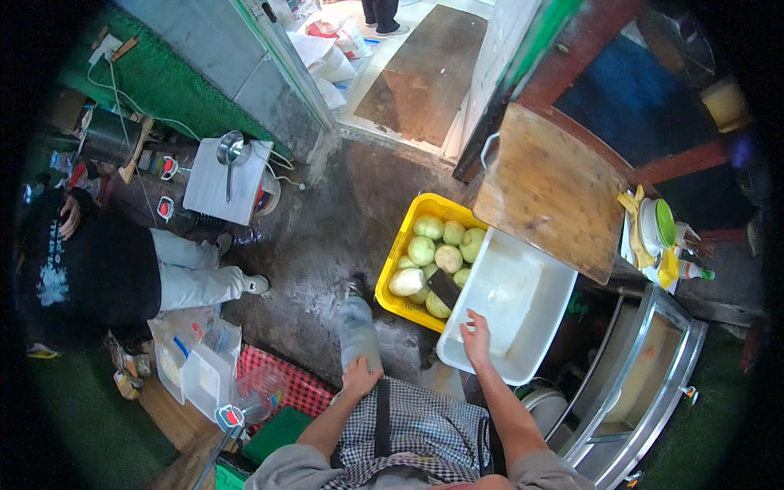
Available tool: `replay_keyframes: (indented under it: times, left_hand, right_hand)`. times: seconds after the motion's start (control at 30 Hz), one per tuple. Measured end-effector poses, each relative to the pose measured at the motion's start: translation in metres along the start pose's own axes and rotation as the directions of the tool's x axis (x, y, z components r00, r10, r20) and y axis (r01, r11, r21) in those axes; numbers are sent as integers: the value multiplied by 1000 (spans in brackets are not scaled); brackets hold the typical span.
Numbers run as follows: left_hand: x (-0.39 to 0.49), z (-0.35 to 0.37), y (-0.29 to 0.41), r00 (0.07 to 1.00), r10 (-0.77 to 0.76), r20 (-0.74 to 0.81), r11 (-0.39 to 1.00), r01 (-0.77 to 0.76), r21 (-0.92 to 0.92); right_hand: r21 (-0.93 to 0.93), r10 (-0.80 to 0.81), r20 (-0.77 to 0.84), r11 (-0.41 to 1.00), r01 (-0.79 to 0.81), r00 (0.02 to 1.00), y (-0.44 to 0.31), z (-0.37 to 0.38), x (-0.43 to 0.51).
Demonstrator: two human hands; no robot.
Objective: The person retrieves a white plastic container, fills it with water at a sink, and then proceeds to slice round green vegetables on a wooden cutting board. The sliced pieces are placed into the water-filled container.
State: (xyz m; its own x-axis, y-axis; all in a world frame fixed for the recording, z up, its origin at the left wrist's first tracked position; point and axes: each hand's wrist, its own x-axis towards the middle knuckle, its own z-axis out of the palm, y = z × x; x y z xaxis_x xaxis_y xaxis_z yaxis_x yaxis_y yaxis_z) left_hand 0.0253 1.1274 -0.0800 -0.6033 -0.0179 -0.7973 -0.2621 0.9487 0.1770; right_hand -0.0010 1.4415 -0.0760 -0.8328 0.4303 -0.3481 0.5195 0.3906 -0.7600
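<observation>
My left hand (362, 375) rests on my bent knee, holding nothing. Over the near left rim of a white plastic tub (511, 294) is my right hand (476, 338), fingers apart and nothing in it; I cannot tell whether it touches the rim. Some wetness shows on the tub's floor. Against the tub's left side stands a yellow plastic basket (401, 236) of round pale green vegetables (421, 251). One vegetable (407, 282) looks whiter, as if peeled. A dark rectangular blade, apparently a cleaver (444, 288), lies on top of them.
A wooden board (548, 190) overlaps the tub's far end. At right is a metal-framed glass case (637, 373). A person (104, 257) stands at left, near a small table (223, 177) with a ladle (230, 153). Beyond the doorway lies a brown mat (429, 73).
</observation>
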Motion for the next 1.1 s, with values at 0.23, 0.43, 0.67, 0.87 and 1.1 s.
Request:
replay_keyframes:
  times: [0.23,0.43,0.67,0.87,1.1]
  left_hand:
    - [97,-107,-53,964,-117,240,963,51,265]
    - [150,-181,-100,937,-139,319,979,81,190]
    - [185,-212,-102,946,-144,290,956,57,288]
    - [212,-233,-83,970,-24,240,956,-48,288]
    - [253,-245,-39,974,-100,204,925,15,379]
  right_hand:
    - [-236,33,42,971,-23,999,-47,129,47]
    - [-169,502,-43,849,-501,864,-49,198,87]
    - [30,630,-273,761,-649,727,-21,205,138]
    - [35,739,-364,620,-784,567,2,185,169]
    - [302,707,-549,665,-683,446,64,198,237]
